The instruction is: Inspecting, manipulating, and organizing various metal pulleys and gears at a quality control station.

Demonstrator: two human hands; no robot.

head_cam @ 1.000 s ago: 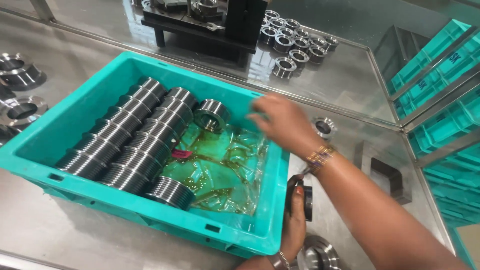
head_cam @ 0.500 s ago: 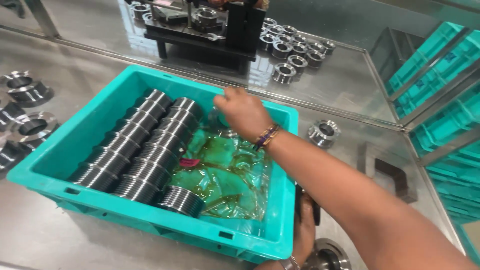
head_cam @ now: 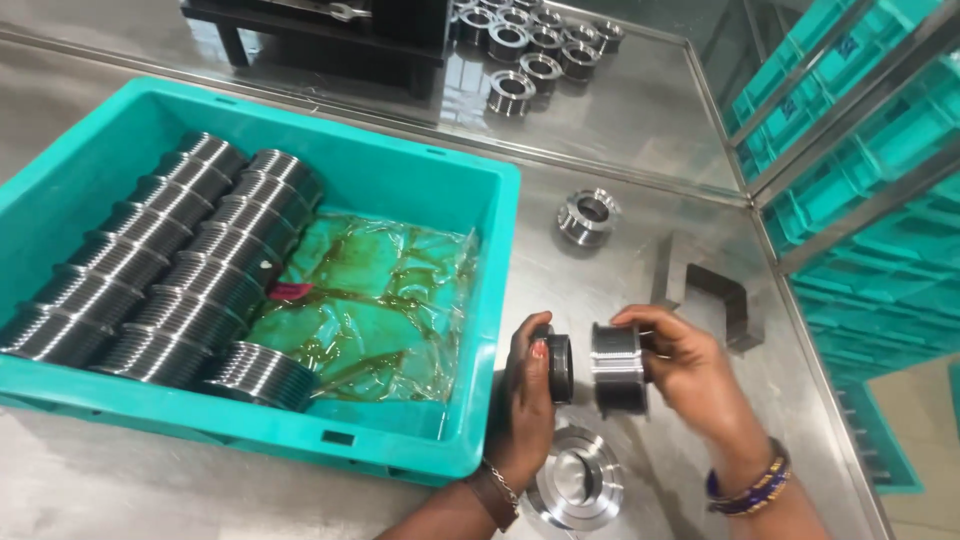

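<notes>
Shiny steel worktable point(head_cam: 650, 110); teal crates on metal rack point(head_cam: 860, 170) at right.

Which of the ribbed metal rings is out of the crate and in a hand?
The ribbed ring in the right hand, beside the teal crate; the other ribbed rings lie in rows inside it.

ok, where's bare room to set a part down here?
Bare steel between the crate and the lone ring. Inside, the oily plastic liner is free. Crowded: ribbed rolls at left, ring cluster at back.
</notes>
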